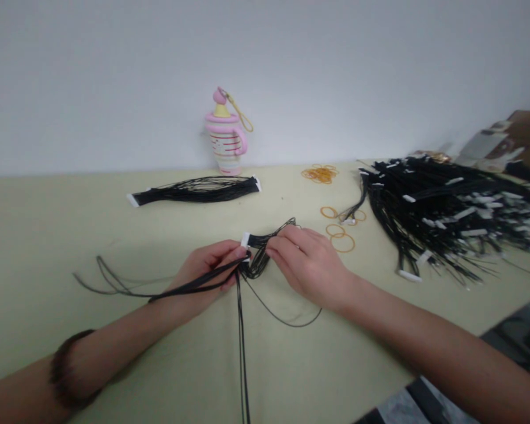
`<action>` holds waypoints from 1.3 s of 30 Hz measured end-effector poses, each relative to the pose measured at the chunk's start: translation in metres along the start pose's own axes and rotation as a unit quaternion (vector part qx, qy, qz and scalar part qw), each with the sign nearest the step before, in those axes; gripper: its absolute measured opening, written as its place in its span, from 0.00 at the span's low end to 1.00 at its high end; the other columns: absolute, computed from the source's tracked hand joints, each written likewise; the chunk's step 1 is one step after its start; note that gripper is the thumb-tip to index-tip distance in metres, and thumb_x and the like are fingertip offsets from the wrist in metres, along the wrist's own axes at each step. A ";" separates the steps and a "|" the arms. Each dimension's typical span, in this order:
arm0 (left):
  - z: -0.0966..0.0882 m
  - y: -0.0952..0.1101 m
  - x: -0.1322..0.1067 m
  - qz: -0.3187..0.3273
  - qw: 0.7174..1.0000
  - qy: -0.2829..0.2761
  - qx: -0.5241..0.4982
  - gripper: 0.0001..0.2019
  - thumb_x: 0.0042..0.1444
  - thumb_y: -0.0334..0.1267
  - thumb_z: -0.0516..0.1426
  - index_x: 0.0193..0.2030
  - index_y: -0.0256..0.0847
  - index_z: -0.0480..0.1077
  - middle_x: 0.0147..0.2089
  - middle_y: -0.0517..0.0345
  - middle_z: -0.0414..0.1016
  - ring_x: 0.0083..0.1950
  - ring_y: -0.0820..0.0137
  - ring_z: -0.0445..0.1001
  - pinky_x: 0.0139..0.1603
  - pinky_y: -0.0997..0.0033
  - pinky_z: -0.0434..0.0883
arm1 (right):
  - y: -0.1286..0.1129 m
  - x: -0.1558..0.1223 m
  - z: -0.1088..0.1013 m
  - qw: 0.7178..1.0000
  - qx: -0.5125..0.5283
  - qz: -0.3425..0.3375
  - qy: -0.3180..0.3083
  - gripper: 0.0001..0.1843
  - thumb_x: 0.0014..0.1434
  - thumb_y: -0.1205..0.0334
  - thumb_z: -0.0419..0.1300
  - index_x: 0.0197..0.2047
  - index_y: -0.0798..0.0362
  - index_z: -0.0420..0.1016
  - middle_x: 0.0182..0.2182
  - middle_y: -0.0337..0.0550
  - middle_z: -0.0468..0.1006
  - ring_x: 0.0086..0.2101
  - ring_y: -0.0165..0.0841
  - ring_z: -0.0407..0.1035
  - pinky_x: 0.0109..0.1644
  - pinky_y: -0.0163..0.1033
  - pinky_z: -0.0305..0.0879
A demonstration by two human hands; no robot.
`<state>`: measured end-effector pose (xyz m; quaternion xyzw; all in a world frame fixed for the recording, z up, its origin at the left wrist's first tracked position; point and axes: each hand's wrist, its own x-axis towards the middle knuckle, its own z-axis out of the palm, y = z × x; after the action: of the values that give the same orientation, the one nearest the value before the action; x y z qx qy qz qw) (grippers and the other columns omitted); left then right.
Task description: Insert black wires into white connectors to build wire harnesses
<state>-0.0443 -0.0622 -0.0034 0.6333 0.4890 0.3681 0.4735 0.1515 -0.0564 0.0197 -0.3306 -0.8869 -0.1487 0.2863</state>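
My left hand (205, 277) is closed in a pinch around a bunch of thin black wires (258, 259) that ends in a small white connector (245, 239). Loose wire ends trail left across the table and down toward me. My right hand (307, 262) meets it from the right, with its fingers curled and pinching the same bunch just beside the connector. Both hands rest low over the pale yellow-green table (48, 235).
A bundled set of black wires with white connectors (196, 189) lies behind the hands. A large heap of the same wires (450, 212) fills the right. Orange rubber bands (340, 235) lie between, with a pile of them (320, 173) further back. A pink bottle (225, 135) stands by the wall.
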 end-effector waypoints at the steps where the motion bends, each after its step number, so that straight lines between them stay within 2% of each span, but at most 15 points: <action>1: 0.000 0.001 0.000 0.006 1.000 -0.001 0.004 0.12 0.53 0.46 0.52 0.31 0.39 0.67 0.22 0.64 0.59 0.22 0.78 0.56 0.20 0.80 0.52 | 0.000 0.000 0.000 1.000 -0.001 -0.001 0.001 0.13 0.62 0.64 0.46 0.36 0.56 0.71 0.28 0.42 0.68 0.28 0.30 0.61 0.32 0.36 0.55; 10: 0.001 0.008 0.000 0.052 0.997 -0.027 0.051 0.10 0.52 0.41 0.53 0.28 0.36 0.67 0.24 0.61 0.62 0.26 0.76 0.58 0.24 0.78 0.56 | -0.002 -0.001 0.006 1.000 0.021 0.009 0.002 0.14 0.62 0.64 0.46 0.35 0.57 0.71 0.28 0.43 0.69 0.28 0.30 0.62 0.32 0.36 0.56; 15: 0.002 0.008 0.001 0.061 0.995 -0.034 0.069 0.10 0.52 0.40 0.53 0.25 0.36 0.64 0.23 0.62 0.59 0.25 0.76 0.56 0.24 0.79 0.55 | -0.004 0.000 0.006 0.999 0.040 0.021 -0.015 0.14 0.62 0.64 0.46 0.35 0.58 0.71 0.28 0.44 0.69 0.28 0.30 0.62 0.31 0.35 0.57; 18: 0.001 0.003 0.004 0.044 0.997 -0.040 0.040 0.10 0.51 0.42 0.54 0.25 0.38 0.64 0.22 0.63 0.59 0.24 0.77 0.57 0.21 0.79 0.54 | -0.004 0.000 0.004 0.996 0.081 0.027 -0.023 0.14 0.61 0.63 0.46 0.36 0.58 0.72 0.28 0.45 0.70 0.28 0.29 0.63 0.32 0.34 0.59; 21: -0.006 0.008 0.005 0.003 1.000 -0.011 -0.027 0.10 0.52 0.44 0.53 0.28 0.39 0.65 0.20 0.65 0.57 0.19 0.79 0.54 0.18 0.80 0.51 | 0.005 0.002 0.002 0.982 0.183 0.037 -0.021 0.11 0.60 0.63 0.50 0.38 0.58 0.72 0.30 0.44 0.71 0.30 0.28 0.64 0.34 0.33 0.61; 23: -0.015 0.021 0.003 0.018 0.999 0.017 -0.047 0.09 0.52 0.44 0.53 0.30 0.40 0.67 0.20 0.64 0.59 0.19 0.79 0.55 0.18 0.80 0.51 | 0.016 0.003 0.002 0.963 0.263 0.038 -0.040 0.10 0.58 0.64 0.52 0.37 0.56 0.74 0.30 0.44 0.72 0.31 0.28 0.65 0.34 0.33 0.62; 25: -0.022 0.040 -0.003 0.049 0.999 0.000 -0.006 0.10 0.54 0.44 0.51 0.30 0.41 0.68 0.21 0.63 0.62 0.19 0.78 0.56 0.18 0.79 0.51 | 0.028 0.005 0.004 0.928 0.361 0.048 -0.083 0.08 0.56 0.63 0.55 0.35 0.55 0.75 0.30 0.42 0.74 0.31 0.28 0.67 0.36 0.33 0.63; 27: -0.024 0.056 -0.012 0.103 0.986 -0.077 0.107 0.11 0.54 0.43 0.51 0.29 0.41 0.70 0.21 0.60 0.65 0.22 0.76 0.61 0.21 0.78 0.56 | 0.042 0.005 0.008 0.861 0.479 0.082 -0.146 0.08 0.54 0.62 0.57 0.34 0.56 0.75 0.30 0.42 0.76 0.32 0.28 0.69 0.38 0.35 0.65; 29: -0.019 0.063 -0.022 0.141 0.940 -0.222 0.217 0.10 0.54 0.41 0.51 0.28 0.42 0.71 0.23 0.59 0.70 0.24 0.73 0.65 0.25 0.77 0.59 | 0.053 0.004 0.014 0.780 0.574 0.129 -0.213 0.08 0.50 0.62 0.60 0.33 0.58 0.75 0.28 0.41 0.77 0.30 0.28 0.70 0.38 0.35 0.67; 30: -0.014 0.062 -0.026 0.160 0.922 -0.252 0.248 0.10 0.54 0.40 0.51 0.30 0.43 0.72 0.24 0.58 0.71 0.26 0.72 0.67 0.27 0.76 0.60 | 0.058 0.003 0.017 0.745 0.603 0.155 -0.239 0.09 0.49 0.63 0.62 0.33 0.59 0.75 0.27 0.41 0.77 0.28 0.27 0.70 0.37 0.35 0.67; 32: -0.003 0.055 -0.030 0.180 0.892 -0.279 0.307 0.10 0.56 0.40 0.49 0.34 0.44 0.71 0.28 0.57 0.73 0.29 0.71 0.68 0.31 0.75 0.60 | 0.065 0.001 0.021 0.700 0.640 0.204 -0.242 0.10 0.47 0.63 0.63 0.32 0.60 0.75 0.26 0.40 0.77 0.26 0.25 0.70 0.36 0.33 0.68; 34: 0.006 0.044 -0.030 0.181 0.869 -0.295 0.353 0.13 0.58 0.40 0.46 0.36 0.43 0.70 0.30 0.56 0.73 0.31 0.70 0.69 0.32 0.74 0.59 | 0.068 0.001 0.022 0.672 0.673 0.247 -0.189 0.10 0.46 0.64 0.64 0.33 0.59 0.74 0.30 0.42 0.78 0.29 0.25 0.71 0.38 0.34 0.68; 36: 0.010 0.036 -0.026 0.171 0.868 -0.285 0.369 0.15 0.59 0.41 0.43 0.36 0.41 0.69 0.30 0.56 0.72 0.30 0.71 0.68 0.31 0.74 0.58 | 0.067 0.002 0.021 0.654 0.697 0.269 -0.117 0.09 0.48 0.65 0.62 0.35 0.57 0.73 0.38 0.45 0.77 0.37 0.27 0.71 0.43 0.37 0.67; 37: 0.010 0.034 -0.023 0.163 0.874 -0.273 0.367 0.16 0.59 0.42 0.43 0.35 0.40 0.69 0.29 0.57 0.71 0.29 0.72 0.67 0.31 0.75 0.57 | 0.066 0.004 0.019 0.658 0.698 0.271 -0.083 0.09 0.49 0.65 0.61 0.36 0.56 0.73 0.41 0.45 0.76 0.41 0.28 0.70 0.46 0.39 0.66; 39: 0.008 0.032 -0.017 0.143 0.893 -0.240 0.352 0.16 0.59 0.43 0.43 0.33 0.39 0.67 0.26 0.59 0.69 0.27 0.74 0.65 0.29 0.76 0.56 | 0.061 0.006 0.015 0.700 0.665 0.259 -0.019 0.08 0.51 0.67 0.59 0.37 0.55 0.73 0.43 0.46 0.75 0.44 0.29 0.69 0.50 0.41 0.63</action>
<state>-0.0325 -0.0827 0.0254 0.8907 0.3624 0.0726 0.2645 0.1823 -0.0011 0.0160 -0.2731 -0.6398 0.5663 0.4420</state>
